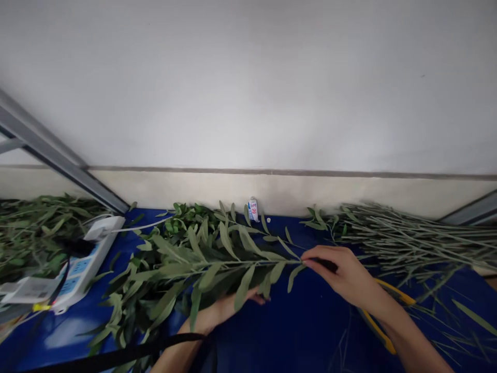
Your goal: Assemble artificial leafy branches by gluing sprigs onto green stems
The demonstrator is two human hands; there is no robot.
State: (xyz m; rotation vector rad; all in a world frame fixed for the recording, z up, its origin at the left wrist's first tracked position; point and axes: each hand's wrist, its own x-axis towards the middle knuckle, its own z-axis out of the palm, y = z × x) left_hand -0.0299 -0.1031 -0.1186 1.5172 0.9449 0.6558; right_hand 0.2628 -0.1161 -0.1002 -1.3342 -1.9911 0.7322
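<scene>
A long leafy green branch [209,265] lies sideways across the middle, its leaves fanning out to the left. My right hand [330,267] pinches the thin right end of its stem between thumb and fingertips. Under the branch is my left hand [243,300], partly covered by leaves, with some fingertips showing below them; whether it grips anything is hidden. More leafy sprigs [128,295] are heaped to the left of and behind my left forearm. Thin bare stems [411,235] form a pile at the right, beyond my right hand.
A white power strip [91,259] with plugs and cables stands on the blue tabletop [295,331] at the left. Another leaf pile [34,233] lies beyond it. Yellow-handled cutters [378,331] are partly beneath my right forearm. A small white-and-blue packet [253,210] rests against the wall.
</scene>
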